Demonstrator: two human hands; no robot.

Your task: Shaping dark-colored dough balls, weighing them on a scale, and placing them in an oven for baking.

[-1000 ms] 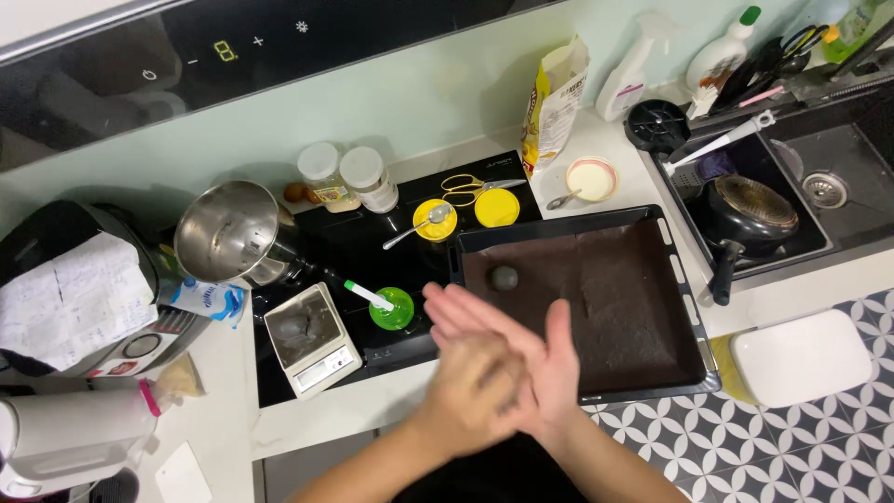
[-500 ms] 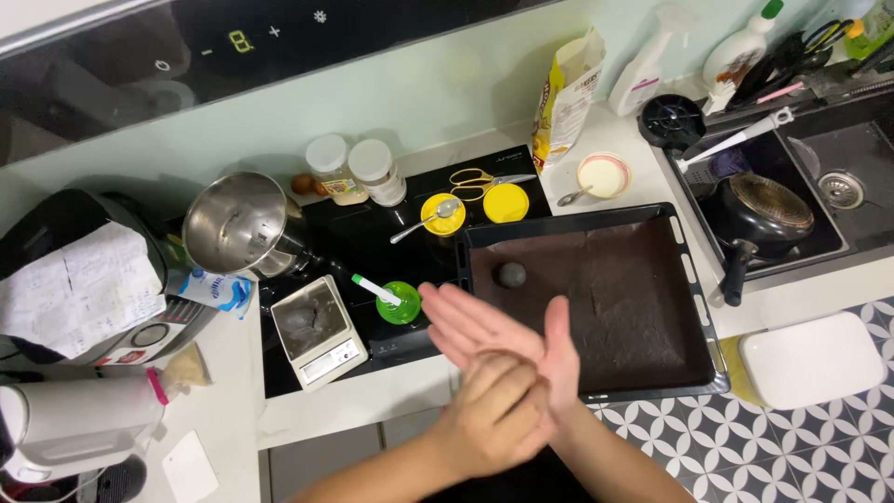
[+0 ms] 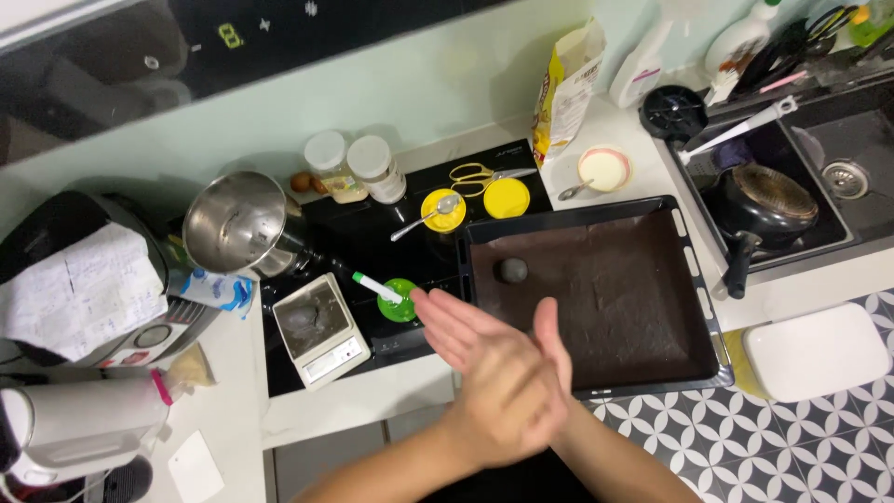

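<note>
Together, left hand (image 3: 503, 410), right hand (image 3: 484, 340), pressed palms

I counted my two hands: the left hand (image 3: 498, 410) and the right hand (image 3: 466, 340). There was one black rectangular baking tray (image 3: 694, 279), and one dark round dough ball (image 3: 510, 270) lay on it. I saw two clear glass jars with white lids (image 3: 352, 168). There were two round yellow plastic lids (image 3: 475, 203) and one small green round cup (image 3: 399, 303). I counted one shiny steel pot (image 3: 237, 224), one small grey kitchen scale (image 3: 318, 328), one black pan (image 3: 764, 200) and one pair of yellow-handled scissors (image 3: 480, 174).
</note>
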